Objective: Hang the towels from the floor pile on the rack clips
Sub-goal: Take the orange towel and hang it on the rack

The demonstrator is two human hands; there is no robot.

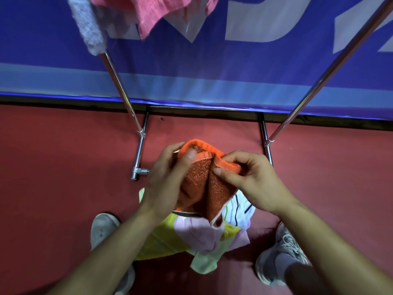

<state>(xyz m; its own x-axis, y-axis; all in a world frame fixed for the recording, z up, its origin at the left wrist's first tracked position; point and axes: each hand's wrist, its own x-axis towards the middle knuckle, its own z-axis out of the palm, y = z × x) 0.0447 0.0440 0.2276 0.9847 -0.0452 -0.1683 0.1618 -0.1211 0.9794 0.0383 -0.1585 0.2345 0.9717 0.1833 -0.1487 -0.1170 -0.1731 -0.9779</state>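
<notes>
Pinching towel (203,188): left hand (163,184), right hand (256,184)

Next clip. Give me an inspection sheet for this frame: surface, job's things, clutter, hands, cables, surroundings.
Surface: red floor.
Job's things: orange towel held up above the pile of pale towels lying between the feet; pink towel hangs at the top edge; rack poles rise left and right of the pile; clips not in view.
Clutter: nothing seen.
Hands: left hand and right hand each pinch the orange towel's top hem.
Cables: nothing seen.
Surroundings: blue banner behind the rack; grey shoes either side of the pile.
</notes>
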